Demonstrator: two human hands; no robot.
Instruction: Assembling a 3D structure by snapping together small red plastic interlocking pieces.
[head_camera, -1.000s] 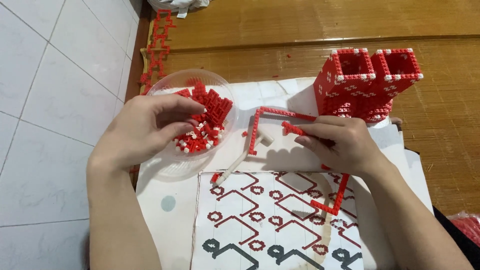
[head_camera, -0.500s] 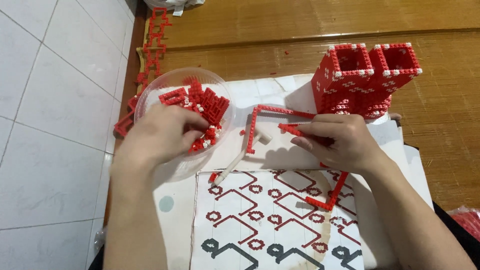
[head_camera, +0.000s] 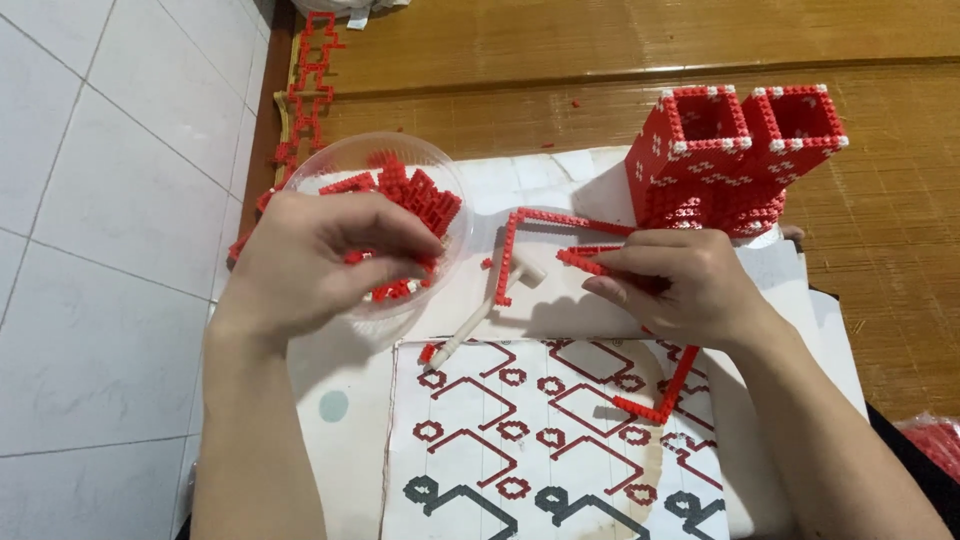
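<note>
Two bare hands build with small red toy bricks over a pattern sheet.

Left hand (head_camera: 320, 262), fingers curled, digs into loose red bricks (head_camera: 415, 205) in a clear plastic bowl (head_camera: 330, 160) at ten o'clock. Right hand (head_camera: 685, 285) pinches a short red brick strip (head_camera: 585, 260) at centre, inside a thin red brick frame (head_camera: 560, 220). A red brick tower (head_camera: 735, 165) stands at one o'clock; the pattern sheet (head_camera: 540, 440) lies at six.

Wooden floor (head_camera: 560, 50) under white sheets (head_camera: 470, 190), woven mat (head_camera: 890, 260), red brick chain (head_camera: 305, 90).

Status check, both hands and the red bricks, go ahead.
Left hand reaching into clear bowl, fingers among loose red bricks. Right hand pinching short red strip inside thin red frame. White tool lies between.
</note>
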